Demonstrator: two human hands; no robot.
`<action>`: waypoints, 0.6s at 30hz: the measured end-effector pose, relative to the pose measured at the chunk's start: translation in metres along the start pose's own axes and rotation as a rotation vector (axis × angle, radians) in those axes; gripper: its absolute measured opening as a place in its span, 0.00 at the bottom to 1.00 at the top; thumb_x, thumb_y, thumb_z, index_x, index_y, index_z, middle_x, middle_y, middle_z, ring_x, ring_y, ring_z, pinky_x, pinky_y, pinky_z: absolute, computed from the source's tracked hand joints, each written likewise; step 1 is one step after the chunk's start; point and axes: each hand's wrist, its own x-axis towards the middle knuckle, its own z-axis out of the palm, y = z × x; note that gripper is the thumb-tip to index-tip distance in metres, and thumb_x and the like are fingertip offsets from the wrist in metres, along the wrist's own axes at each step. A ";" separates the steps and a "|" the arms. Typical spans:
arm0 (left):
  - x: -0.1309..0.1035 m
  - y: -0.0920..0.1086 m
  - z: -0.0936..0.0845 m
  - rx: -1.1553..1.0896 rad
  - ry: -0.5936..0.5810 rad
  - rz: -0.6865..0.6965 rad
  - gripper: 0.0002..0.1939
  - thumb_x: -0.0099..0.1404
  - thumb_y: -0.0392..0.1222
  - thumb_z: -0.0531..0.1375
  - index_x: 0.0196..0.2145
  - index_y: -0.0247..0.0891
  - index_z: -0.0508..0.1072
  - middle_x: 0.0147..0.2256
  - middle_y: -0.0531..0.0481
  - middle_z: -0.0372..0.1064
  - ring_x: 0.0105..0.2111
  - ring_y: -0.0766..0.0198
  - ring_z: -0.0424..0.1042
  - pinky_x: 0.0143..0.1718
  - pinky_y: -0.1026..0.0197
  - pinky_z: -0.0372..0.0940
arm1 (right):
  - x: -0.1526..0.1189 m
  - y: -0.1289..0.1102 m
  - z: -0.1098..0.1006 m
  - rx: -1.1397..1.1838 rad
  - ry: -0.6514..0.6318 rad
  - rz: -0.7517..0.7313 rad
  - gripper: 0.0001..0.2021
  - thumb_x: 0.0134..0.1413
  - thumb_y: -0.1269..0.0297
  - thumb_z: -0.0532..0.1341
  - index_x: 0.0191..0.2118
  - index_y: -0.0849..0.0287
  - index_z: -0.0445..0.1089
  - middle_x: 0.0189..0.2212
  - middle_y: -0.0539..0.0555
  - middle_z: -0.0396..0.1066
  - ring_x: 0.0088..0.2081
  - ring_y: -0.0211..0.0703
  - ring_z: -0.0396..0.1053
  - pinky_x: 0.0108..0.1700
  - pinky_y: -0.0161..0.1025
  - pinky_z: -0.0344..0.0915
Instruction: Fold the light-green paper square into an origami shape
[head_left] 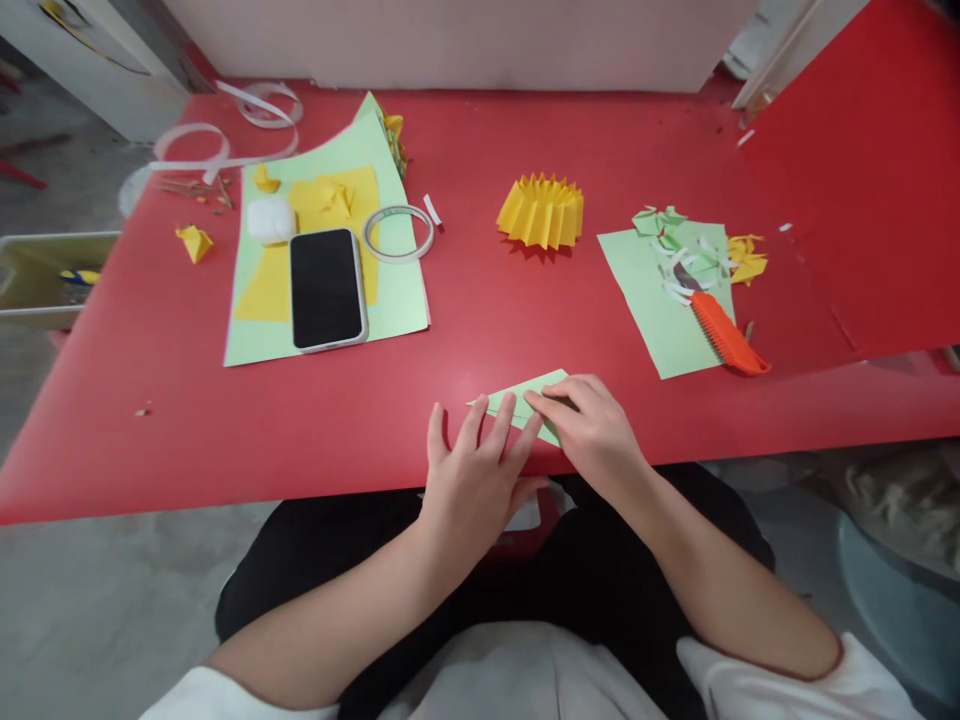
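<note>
A light green folded paper (540, 384), pointed at its left end, lies flat near the table's front edge. My left hand (476, 470) rests on its near side with fingers spread, the fingertips touching the paper. At the paper's right part, my right hand (600, 425) is closed, with thumb and forefinger pressed onto it. The paper's right end is partly hidden under that hand. Farther back stands a yellow pleated paper piece (541, 212), apart from both hands.
On the red table (480, 320), green and yellow sheets (405, 300) at left carry a phone (328, 290), a white case (271, 219) and a tape roll (397, 234). At right, an orange-handled cutter (727, 333) and paper scraps (694, 250) lie on a green sheet (649, 320).
</note>
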 end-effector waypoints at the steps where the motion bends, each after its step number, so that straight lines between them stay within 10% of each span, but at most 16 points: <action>1: -0.002 -0.001 -0.002 -0.003 -0.009 -0.010 0.27 0.66 0.54 0.48 0.61 0.47 0.54 0.59 0.43 0.56 0.57 0.44 0.57 0.54 0.28 0.45 | 0.000 0.000 0.000 0.000 0.000 0.001 0.14 0.59 0.70 0.53 0.48 0.55 0.70 0.35 0.56 0.70 0.40 0.45 0.63 0.39 0.41 0.64; 18: -0.003 -0.020 0.002 0.012 0.073 -0.090 0.33 0.61 0.60 0.52 0.60 0.43 0.58 0.62 0.34 0.47 0.62 0.36 0.43 0.54 0.28 0.39 | 0.002 -0.003 0.001 0.036 -0.059 0.126 0.11 0.59 0.64 0.53 0.43 0.53 0.71 0.35 0.55 0.69 0.41 0.45 0.64 0.39 0.41 0.64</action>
